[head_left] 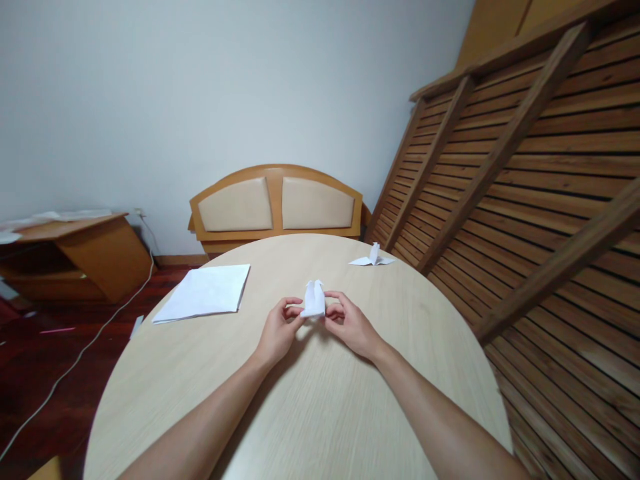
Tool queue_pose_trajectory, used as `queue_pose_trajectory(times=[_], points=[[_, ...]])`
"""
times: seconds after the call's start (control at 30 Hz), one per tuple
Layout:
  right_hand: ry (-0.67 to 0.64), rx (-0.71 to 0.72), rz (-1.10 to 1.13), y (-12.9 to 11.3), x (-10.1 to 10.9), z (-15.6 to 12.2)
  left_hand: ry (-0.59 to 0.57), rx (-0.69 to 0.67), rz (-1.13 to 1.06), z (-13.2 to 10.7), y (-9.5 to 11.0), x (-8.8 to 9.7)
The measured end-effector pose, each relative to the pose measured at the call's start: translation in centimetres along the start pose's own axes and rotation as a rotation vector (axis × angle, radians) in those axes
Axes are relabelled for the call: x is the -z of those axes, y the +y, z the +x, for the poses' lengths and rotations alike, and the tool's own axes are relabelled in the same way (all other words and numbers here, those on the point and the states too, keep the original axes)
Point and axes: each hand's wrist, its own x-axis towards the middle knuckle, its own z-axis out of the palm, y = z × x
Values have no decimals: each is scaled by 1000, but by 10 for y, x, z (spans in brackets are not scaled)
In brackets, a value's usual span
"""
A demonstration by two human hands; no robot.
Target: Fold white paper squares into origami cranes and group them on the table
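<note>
A small folded white paper piece stands just above the round light-wood table, near its middle. My left hand pinches its lower left edge with curled fingers. My right hand pinches its right side, thumb and fingers closed on the paper. Both forearms reach in from the bottom of the view.
A stack of white paper sheets lies at the table's far left. A finished folded paper bird sits at the far right edge. Behind the table lean a wooden headboard and a slatted bed frame. A white cable runs over the floor.
</note>
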Motion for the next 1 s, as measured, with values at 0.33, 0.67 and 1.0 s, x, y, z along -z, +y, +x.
queue_pose_trajectory(times=[0.33,0.67,1.0], points=[[53,41,-18,-1,-2,4,-56,41,-70,-4,2,-7],[32,34,0,-7,-2,5,-36,51,-98,-2,1,-6],[15,-18,160,2,-9,3,-78,96,-104,-3,4,-7]])
